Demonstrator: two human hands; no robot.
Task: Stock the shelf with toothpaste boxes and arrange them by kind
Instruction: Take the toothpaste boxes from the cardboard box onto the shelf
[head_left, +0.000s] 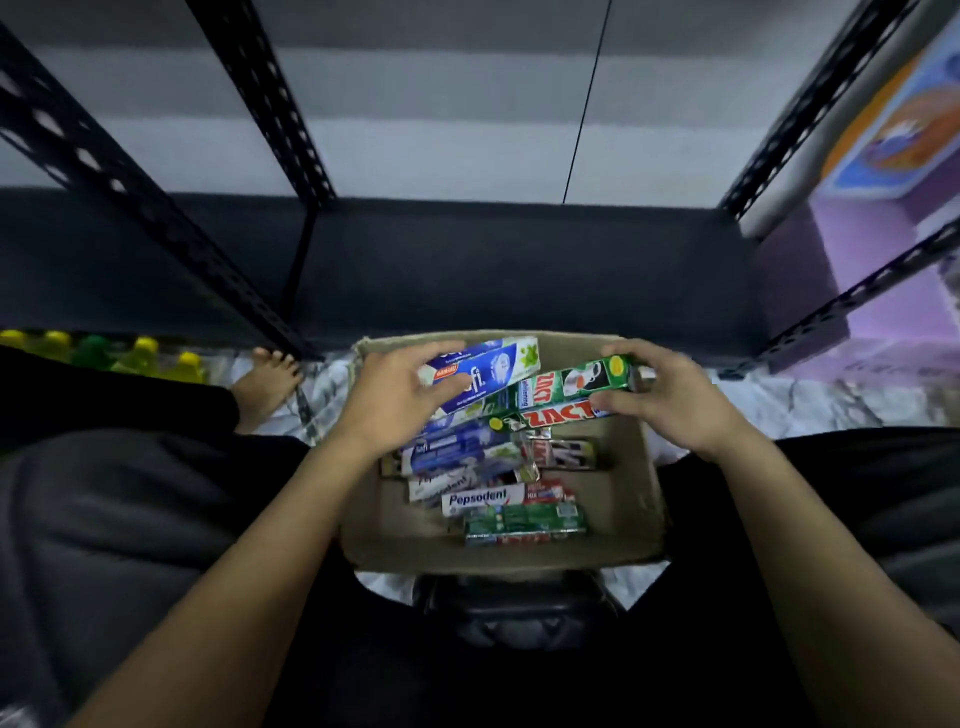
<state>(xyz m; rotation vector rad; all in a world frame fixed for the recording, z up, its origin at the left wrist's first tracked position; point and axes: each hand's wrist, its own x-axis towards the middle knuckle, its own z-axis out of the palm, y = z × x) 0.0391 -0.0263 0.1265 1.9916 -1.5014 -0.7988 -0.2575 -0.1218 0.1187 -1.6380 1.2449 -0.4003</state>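
Observation:
A cardboard box on the floor between my knees holds several toothpaste boxes. My left hand grips a blue and white Safi box at its left end, lifted over the box's far rim. My right hand grips the right end of a green Zact box, with a red Zact box right beneath it. Lower in the cardboard box lie more Safi boxes, a Pepsodent box and a green box. The dark shelf board lies bare just beyond.
Black perforated uprights frame the shelf at left and right. Yellow and green bottles stand on the floor at the left, near a bare foot. A purple surface lies to the right. The floor is marbled white.

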